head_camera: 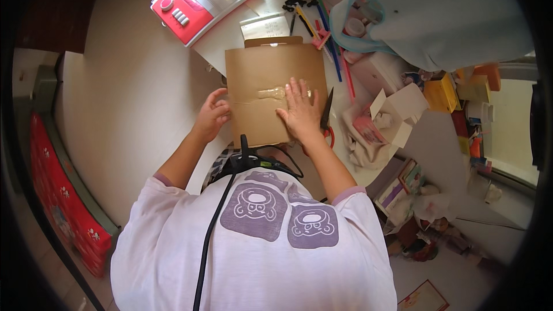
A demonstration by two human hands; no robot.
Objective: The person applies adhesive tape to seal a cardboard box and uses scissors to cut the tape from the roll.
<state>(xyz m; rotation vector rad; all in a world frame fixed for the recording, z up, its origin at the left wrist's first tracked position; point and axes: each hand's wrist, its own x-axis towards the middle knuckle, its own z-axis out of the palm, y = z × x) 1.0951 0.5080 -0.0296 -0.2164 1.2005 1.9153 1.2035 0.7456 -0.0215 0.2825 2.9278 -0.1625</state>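
Observation:
A brown cardboard box [255, 69] lies before me on the table, with a short strip of clear tape [271, 93] across its middle. Flat on the right part of its face rests my right hand [301, 112], fingers spread, near the end of the tape. My left hand [211, 114] is at the box's left edge with its fingers curled; whether it touches the cardboard is hard to tell. Scissors with dark blades and red handles [327, 114] lie by the box's right side, partly hidden by my right wrist. A cardboard flap [273, 41] stands out at the far edge.
A red and white fan base [185, 11] stands at the far left of the table. Beyond the box are an open notebook [264, 27] and several pens [328, 39]. To the right are a cloth [365, 155], an open white carton [399, 112] and a light blue curtain-like fabric [436, 13].

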